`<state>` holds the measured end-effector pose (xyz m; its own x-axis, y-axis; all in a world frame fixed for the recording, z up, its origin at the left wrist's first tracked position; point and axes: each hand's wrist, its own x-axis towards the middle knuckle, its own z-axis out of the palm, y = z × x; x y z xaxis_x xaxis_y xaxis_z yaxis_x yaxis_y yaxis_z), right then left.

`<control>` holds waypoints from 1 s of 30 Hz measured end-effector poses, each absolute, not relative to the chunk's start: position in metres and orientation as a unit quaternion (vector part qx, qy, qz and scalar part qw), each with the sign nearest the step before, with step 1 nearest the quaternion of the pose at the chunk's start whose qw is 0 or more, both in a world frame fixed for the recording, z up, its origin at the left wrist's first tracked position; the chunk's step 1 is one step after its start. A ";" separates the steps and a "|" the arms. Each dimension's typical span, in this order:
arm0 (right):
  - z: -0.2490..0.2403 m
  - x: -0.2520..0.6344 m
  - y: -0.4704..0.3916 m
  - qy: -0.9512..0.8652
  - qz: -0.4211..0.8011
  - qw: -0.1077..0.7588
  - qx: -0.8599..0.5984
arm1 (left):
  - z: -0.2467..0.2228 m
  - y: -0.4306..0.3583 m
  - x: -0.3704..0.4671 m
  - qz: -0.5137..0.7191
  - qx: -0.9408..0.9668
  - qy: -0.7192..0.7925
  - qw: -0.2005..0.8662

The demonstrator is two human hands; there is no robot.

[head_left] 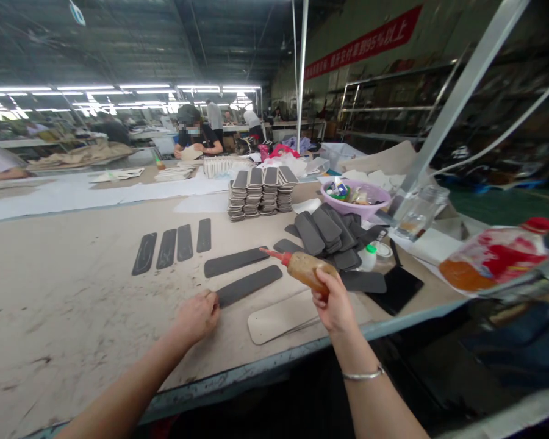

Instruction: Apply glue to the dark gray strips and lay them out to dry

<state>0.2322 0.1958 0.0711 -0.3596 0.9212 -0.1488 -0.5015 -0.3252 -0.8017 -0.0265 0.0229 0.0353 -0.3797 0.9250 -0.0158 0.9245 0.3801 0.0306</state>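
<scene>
My right hand (332, 300) is wrapped round a glue bottle (307, 271) of brown liquid, its red nozzle pointing left above the end of a dark strip (232, 262). Nearer to me lies a second dark strip (251, 285); the closed fingers of my left hand (200, 315) hold its left end against the table. Several shorter dark pieces (184, 242) stand in a row farther left, some with shiny lines on them. Beige strips (279, 316) lie between my hands, close to the table's front edge.
Stacked pads (260, 194) stand at the back centre. Right of them are a heap of dark pieces (324, 228), a purple basin (363, 209), a glass jar (421, 210), a large jug (494, 256) and a slanted metal post (462, 91). A person (196, 135) works across the table.
</scene>
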 end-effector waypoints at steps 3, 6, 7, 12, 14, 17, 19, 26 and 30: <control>0.069 0.224 0.182 -0.382 0.746 0.448 -0.311 | 0.014 0.004 -0.017 0.091 0.560 0.823 0.026; 0.066 0.213 0.164 -0.434 0.733 0.413 -0.324 | 0.000 -0.012 -0.020 0.184 0.561 0.807 -0.006; 0.063 0.209 0.159 -0.454 0.723 0.402 -0.331 | -0.003 -0.017 -0.023 0.203 0.560 0.803 -0.017; 0.042 0.184 0.139 -0.603 0.608 0.391 -0.338 | -0.007 -0.028 -0.033 0.223 0.580 0.783 -0.025; 0.032 0.175 0.136 -0.674 0.531 0.403 -0.320 | -0.007 -0.026 -0.033 0.217 0.590 0.777 -0.025; 0.023 0.164 0.131 -0.746 0.436 0.406 -0.296 | -0.005 -0.024 -0.033 0.210 0.600 0.772 -0.024; 0.022 0.159 0.128 -0.767 0.405 0.406 -0.287 | -0.005 -0.024 -0.032 0.210 0.603 0.769 -0.023; 0.025 0.149 0.116 -0.799 0.379 0.380 -0.273 | -0.006 -0.025 -0.032 0.209 0.602 0.770 -0.030; 0.023 0.151 0.118 -0.800 0.370 0.375 -0.287 | -0.005 -0.025 -0.032 0.217 0.597 0.772 -0.021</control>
